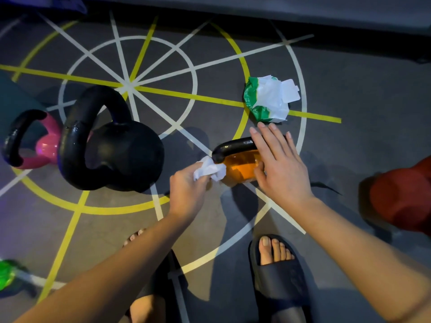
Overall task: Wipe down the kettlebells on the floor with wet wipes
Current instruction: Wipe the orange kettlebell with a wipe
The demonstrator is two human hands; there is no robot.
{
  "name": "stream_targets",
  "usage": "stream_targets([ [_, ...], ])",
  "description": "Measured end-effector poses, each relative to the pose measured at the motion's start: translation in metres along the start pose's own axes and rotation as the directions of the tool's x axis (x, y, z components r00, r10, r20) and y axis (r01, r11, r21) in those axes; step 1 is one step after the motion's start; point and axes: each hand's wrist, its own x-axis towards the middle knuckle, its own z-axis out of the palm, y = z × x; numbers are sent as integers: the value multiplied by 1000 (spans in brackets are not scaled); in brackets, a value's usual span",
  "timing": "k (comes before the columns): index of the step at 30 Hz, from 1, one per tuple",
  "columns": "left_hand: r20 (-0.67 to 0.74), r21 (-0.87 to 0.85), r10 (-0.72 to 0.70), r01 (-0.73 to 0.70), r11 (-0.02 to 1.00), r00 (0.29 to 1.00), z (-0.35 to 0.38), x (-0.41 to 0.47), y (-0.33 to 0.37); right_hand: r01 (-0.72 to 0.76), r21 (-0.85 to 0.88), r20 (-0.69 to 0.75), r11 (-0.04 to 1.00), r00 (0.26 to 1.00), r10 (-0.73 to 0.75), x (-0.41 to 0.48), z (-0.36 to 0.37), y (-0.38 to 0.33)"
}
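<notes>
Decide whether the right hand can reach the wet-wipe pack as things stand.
Probably yes: the right hand is open over the orange kettlebell, and the wet-wipe pack lies just past its fingertips with only bare floor between.

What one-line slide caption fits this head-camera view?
Left hand presses a crumpled wet wipe against the orange kettlebell while the flat right hand lies over it.

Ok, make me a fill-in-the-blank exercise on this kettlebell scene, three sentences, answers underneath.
1. The left hand grips a crumpled white ____ at the orange kettlebell.
2. The right hand rests with straight fingers on that kettlebell's ____ handle.
3. The pack of wipes on the floor is white and ____.

Missing words: wipe; black; green.
</notes>
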Motion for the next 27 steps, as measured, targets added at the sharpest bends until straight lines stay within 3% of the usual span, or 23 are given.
stream_targets([
  [3, -12, 46, 119, -119, 992, 993, -13, -1, 15, 6, 19, 4, 1000, 1000, -6, 3, -2, 2],
  [6, 80, 175, 160, -172, 969, 984, -11, 5, 21, 28, 91, 1, 995, 1000, -29, 1, -10, 10],
  [13, 154, 304, 251, -288, 908, 956, 6, 37, 26, -222, 280, 47, 934, 975, 218, 8, -15, 35],
  [17, 226, 339, 352, -412, 846, 908, 5, 58, 39, -189, 213, -76, 959, 975, 209, 3, -14, 27],
  [23, 255, 430, 352, -432, 793, 901, 7, 93, 61, -191, 202, -145, 961, 964, 222, 1, -3, 12],
  [27, 134, 434, 325, -350, 830, 936, 17, 95, 72, -182, 181, -130, 966, 970, 207, 25, -12, 5],
])
